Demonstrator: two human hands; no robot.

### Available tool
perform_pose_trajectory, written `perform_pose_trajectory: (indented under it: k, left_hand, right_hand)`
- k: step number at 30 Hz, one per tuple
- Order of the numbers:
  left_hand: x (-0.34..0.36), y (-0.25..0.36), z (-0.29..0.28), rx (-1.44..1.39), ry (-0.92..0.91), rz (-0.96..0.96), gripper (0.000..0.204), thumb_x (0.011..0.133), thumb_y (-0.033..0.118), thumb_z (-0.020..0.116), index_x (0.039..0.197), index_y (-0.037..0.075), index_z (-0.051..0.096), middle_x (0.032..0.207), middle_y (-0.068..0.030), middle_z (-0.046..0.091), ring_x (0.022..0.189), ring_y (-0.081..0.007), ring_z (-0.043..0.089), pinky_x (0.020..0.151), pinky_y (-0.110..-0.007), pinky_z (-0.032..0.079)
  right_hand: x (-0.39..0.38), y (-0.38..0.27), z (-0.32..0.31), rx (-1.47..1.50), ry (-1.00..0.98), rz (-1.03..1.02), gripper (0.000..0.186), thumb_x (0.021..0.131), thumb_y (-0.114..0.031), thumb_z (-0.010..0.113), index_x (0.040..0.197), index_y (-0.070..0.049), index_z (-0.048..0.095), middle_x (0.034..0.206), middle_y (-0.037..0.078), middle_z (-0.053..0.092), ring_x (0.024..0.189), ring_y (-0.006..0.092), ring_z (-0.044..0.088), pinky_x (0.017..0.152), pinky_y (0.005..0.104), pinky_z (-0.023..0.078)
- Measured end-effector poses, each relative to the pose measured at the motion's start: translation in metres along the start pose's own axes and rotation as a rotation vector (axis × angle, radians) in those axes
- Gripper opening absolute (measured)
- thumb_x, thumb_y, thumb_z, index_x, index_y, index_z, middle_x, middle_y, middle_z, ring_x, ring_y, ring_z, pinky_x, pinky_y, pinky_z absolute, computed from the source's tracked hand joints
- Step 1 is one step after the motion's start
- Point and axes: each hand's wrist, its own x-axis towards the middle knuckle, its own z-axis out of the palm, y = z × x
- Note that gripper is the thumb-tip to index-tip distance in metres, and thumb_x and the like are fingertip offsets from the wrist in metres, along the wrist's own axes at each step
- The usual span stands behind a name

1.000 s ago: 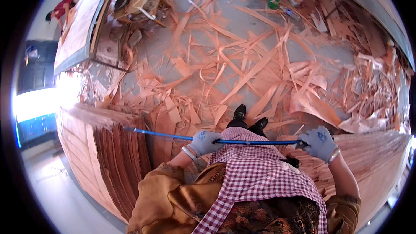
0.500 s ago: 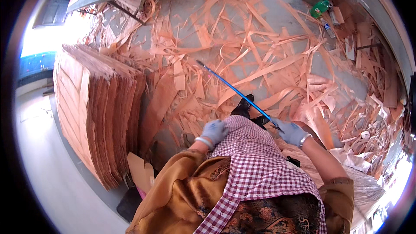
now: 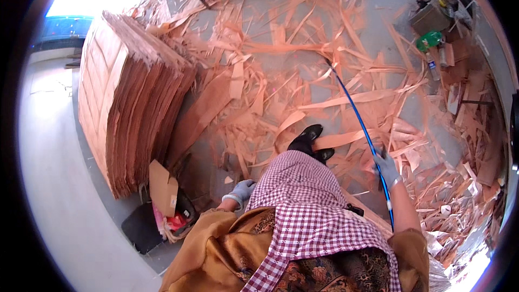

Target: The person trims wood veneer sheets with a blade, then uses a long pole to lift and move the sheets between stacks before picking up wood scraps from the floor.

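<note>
My right hand (image 3: 387, 167), in a grey glove, is closed around a long blue pole (image 3: 355, 109). The pole slants away from me, its butt end passing down beside my right forearm. Its dark far tip lies among thin reddish wood veneer strips (image 3: 373, 95) strewn over the floor; whether it has hooked any is unclear. Beside my checked apron (image 3: 308, 184), my left hand (image 3: 243, 190), also gloved, hangs low with fingers curled in and nothing visible in them.
A tall stack of veneer sheets (image 3: 138, 113) stands at the left. Nearer me are a cardboard box (image 3: 162, 184) and a black seat (image 3: 141, 228). A green bottle (image 3: 428, 40) and boxes lie at the far right. Scraps heap up along the right side. My black shoes (image 3: 305, 139) stand amid the strips.
The pole has swung from pointing far left to pointing nearly straight ahead. My right hand has moved right, and my left hand has slipped off the apron to its left side.
</note>
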Motion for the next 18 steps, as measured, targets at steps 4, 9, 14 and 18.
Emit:
perform_pose_trajectory:
  k: [4, 9, 14, 18]
  left_hand:
    - [0.022, 0.024, 0.009, 0.063, -0.002, 0.070, 0.037, 0.084, 0.037, 0.051, 0.105, 0.008, 0.062, 0.107, -0.0173, 0.061, 0.103, -0.0331, 0.056, 0.088, -0.037, 0.043]
    - [0.018, 0.082, -0.011, 0.112, 0.108, 0.219, 0.035, 0.084, 0.034, 0.051, 0.103, 0.007, 0.063, 0.102, -0.0165, 0.063, 0.099, -0.0322, 0.058, 0.085, -0.037, 0.044]
    - [0.035, 0.114, -0.036, 0.126, 0.156, 0.315, 0.035, 0.085, 0.033, 0.051, 0.103, 0.006, 0.062, 0.098, -0.0170, 0.064, 0.096, -0.0304, 0.060, 0.084, -0.037, 0.045]
    - [0.073, 0.105, -0.038, 0.118, 0.144, 0.242, 0.036, 0.084, 0.035, 0.051, 0.104, 0.007, 0.063, 0.102, -0.0166, 0.063, 0.098, -0.0296, 0.059, 0.084, -0.037, 0.045]
  right_hand:
    - [-0.087, 0.030, -0.085, 0.113, 0.232, 0.184, 0.034, 0.088, -0.024, 0.053, 0.120, -0.019, 0.047, 0.056, -0.001, 0.045, 0.036, 0.0085, 0.039, 0.031, 0.0217, 0.032]
    - [-0.176, 0.117, -0.215, 0.204, 0.491, 0.188, 0.014, 0.084, -0.023, 0.056, 0.097, -0.018, 0.053, 0.049, -0.001, 0.041, 0.034, 0.0116, 0.038, 0.029, 0.0255, 0.029]
    - [-0.240, 0.190, -0.344, 0.029, 1.031, 0.224, 0.007, 0.083, -0.016, 0.053, 0.078, -0.013, 0.054, 0.050, 0.000, 0.044, 0.034, 0.0103, 0.038, 0.029, 0.0260, 0.029]
    - [-0.263, 0.080, -0.317, 0.149, 0.936, 0.210, 0.003, 0.083, -0.015, 0.051, 0.080, -0.016, 0.050, 0.045, -0.001, 0.039, 0.031, 0.0124, 0.038, 0.027, 0.0260, 0.028]
